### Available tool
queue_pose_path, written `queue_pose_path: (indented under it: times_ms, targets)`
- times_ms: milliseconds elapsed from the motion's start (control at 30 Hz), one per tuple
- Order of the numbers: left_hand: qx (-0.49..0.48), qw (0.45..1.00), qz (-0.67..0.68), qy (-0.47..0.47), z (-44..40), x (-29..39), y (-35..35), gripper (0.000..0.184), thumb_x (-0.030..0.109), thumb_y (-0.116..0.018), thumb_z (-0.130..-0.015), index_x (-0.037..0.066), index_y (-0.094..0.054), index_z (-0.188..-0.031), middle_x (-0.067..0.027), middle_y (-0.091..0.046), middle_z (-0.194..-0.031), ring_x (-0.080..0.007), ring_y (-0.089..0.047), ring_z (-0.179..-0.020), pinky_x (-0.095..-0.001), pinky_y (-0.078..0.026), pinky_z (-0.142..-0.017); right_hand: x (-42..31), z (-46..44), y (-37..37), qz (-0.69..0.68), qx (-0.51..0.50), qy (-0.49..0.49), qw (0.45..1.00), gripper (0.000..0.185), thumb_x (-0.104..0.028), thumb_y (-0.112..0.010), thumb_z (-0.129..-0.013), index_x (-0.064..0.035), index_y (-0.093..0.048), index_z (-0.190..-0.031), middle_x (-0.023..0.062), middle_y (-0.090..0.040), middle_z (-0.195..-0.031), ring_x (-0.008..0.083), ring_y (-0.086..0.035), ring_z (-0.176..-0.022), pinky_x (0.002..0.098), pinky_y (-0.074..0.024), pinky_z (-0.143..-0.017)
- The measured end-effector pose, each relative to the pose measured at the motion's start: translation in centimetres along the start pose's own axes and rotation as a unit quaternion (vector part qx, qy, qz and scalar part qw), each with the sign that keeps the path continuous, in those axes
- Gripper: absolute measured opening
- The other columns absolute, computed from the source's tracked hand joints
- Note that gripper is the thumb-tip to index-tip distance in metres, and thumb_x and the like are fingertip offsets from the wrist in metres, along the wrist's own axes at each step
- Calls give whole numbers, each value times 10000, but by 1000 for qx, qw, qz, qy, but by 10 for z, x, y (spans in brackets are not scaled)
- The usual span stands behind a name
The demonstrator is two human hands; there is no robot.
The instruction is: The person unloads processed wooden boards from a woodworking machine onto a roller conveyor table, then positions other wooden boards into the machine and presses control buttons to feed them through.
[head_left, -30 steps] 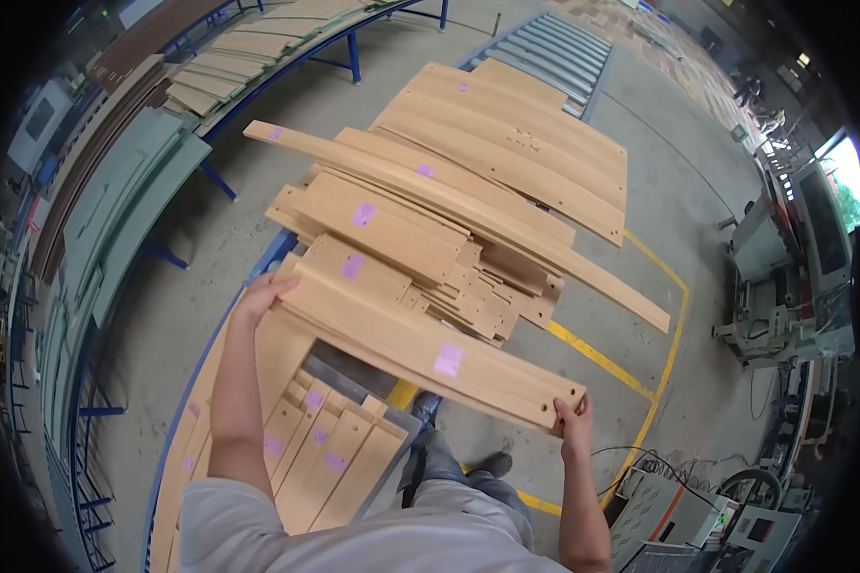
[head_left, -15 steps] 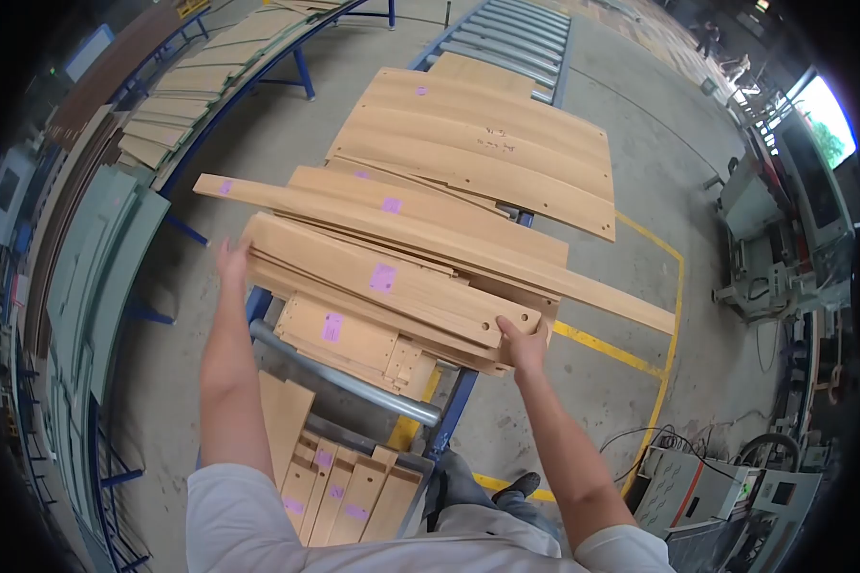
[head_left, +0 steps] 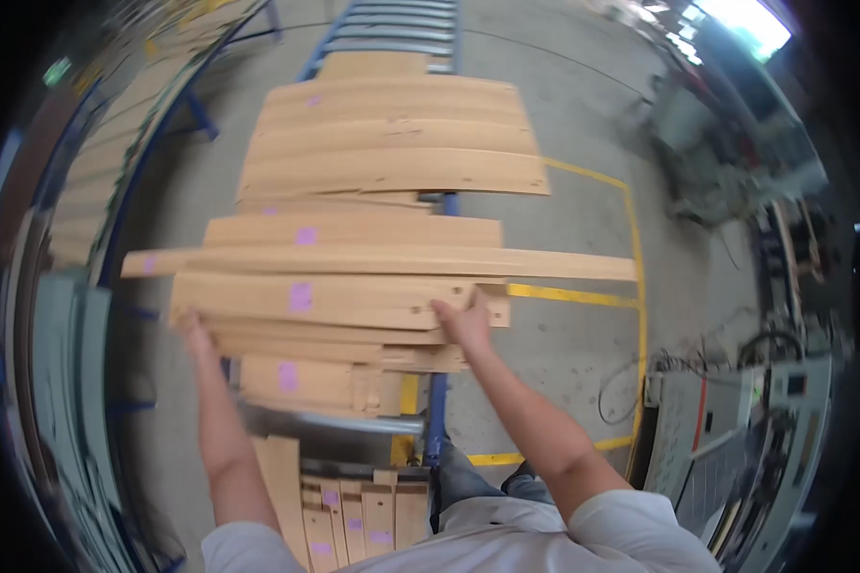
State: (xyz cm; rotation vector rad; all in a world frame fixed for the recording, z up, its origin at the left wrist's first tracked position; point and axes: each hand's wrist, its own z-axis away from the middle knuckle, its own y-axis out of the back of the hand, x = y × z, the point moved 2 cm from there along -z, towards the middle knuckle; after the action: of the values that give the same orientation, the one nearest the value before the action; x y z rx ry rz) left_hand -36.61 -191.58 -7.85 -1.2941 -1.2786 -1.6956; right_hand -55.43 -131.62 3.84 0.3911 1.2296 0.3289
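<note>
A pale wooden board [head_left: 363, 302] with a pink label and holes near its right end lies across the top of the near stack. My left hand [head_left: 195, 334] is closed around its left end, fingers partly hidden. At the other end my right hand [head_left: 466, 321] grips the same board, thumb on top near the holes. Just beyond it runs a long narrow wooden strip [head_left: 564, 265], sticking out past the stack on both sides. More wooden boards [head_left: 296, 377] lie below and nearer to me, one with a pink label.
Wide curved panels [head_left: 392, 134] rest farther along the roller conveyor [head_left: 392, 29]. By my legs, a bin holds labelled wooden pieces [head_left: 354, 516]. Green-grey panels [head_left: 72, 353] are stacked at left; machines [head_left: 726, 420] stand at right. Yellow lines [head_left: 583, 298] mark the floor.
The view has turned, so the stack now looks level and sits farther left. Both hands keep their hold on the board, which now lies closer against the long strip.
</note>
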Motion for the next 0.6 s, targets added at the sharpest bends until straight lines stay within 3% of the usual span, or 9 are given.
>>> queue_pose_path:
  times_ms: [33,67,167,200,233,300,333,400,600]
  targets:
    - [-66,996,-56,14,-24,-24,8,663,447,-474,-958,-10,-340,-1419,-171,-425,-1412,-270,-427,-1271,-403,-378,-1038,-3,0,0,31,7,12,999,953,-347,-842,-647,95,-379,-1352,289,-511,-1284,382,-507,-1199,422,-403,-1030]
    - [-111,990,46,78,-28,-33,7,614,456,-448,-965,13,-403,-1389,-165,-488,-1334,-283,-460,-1218,-433,-394,-1014,-6,2,4,-37,-13,36,999,892,-327,-826,-664,81,-403,-1334,282,-514,-1279,375,-496,-1212,419,-393,-1038]
    - [-54,988,110,96,38,31,-4,334,457,-539,-933,133,-584,-1000,32,-493,-786,-90,-406,-593,-265,-370,-482,2,8,19,-50,-33,71,996,769,-335,-781,-709,43,-452,-1292,259,-526,-1259,383,-490,-1210,431,-384,-1040]
    - [-89,990,25,110,1,-7,5,424,476,-565,-919,90,-602,-1091,-14,-602,-833,-145,-521,-610,-319,-442,-490,17,8,21,-75,-46,92,992,784,-341,-777,-712,37,-445,-1312,258,-520,-1268,384,-483,-1216,432,-380,-1044]
    - [-11,969,-245,-33,36,42,5,591,504,-582,-900,32,-548,-1254,-121,-634,-1143,-240,-625,-942,-401,-522,-755,24,17,30,-46,-18,92,995,801,-347,-778,-709,32,-440,-1329,253,-512,-1283,380,-470,-1230,429,-374,-1050]
    - [101,853,-462,-221,99,101,-23,721,431,-683,-832,15,-449,-1372,-187,-442,-1426,-307,-433,-1303,-455,-361,-1057,30,34,51,-9,-10,104,994,796,-347,-770,-723,23,-442,-1347,246,-506,-1303,372,-450,-1252,412,-354,-1070]
    - [95,857,-450,-231,121,120,-36,721,431,-683,-832,15,-449,-1372,-187,-442,-1426,-307,-433,-1303,-455,-361,-1057,33,43,64,-1,-25,116,993,773,-342,-762,-740,20,-449,-1348,245,-507,-1308,368,-443,-1260,400,-340,-1083]
    - [-216,796,-340,-451,167,158,-70,855,304,-792,-681,36,-415,-1400,-186,-331,-1496,-338,-269,-1395,-433,-227,-1142,49,65,93,64,-32,100,992,735,-376,-725,-785,10,-453,-1350,244,-490,-1332,368,-435,-1270,400,-348,-1080]
    - [-399,692,-432,-419,219,232,-120,986,181,-856,-464,34,-435,-1344,-203,-476,-1300,-368,-411,-1241,-433,-322,-1082,157,123,179,170,-36,24,984,745,-479,-682,-795,-19,-475,-1344,221,-502,-1335,362,-469,-1241,418,-376,-1059]
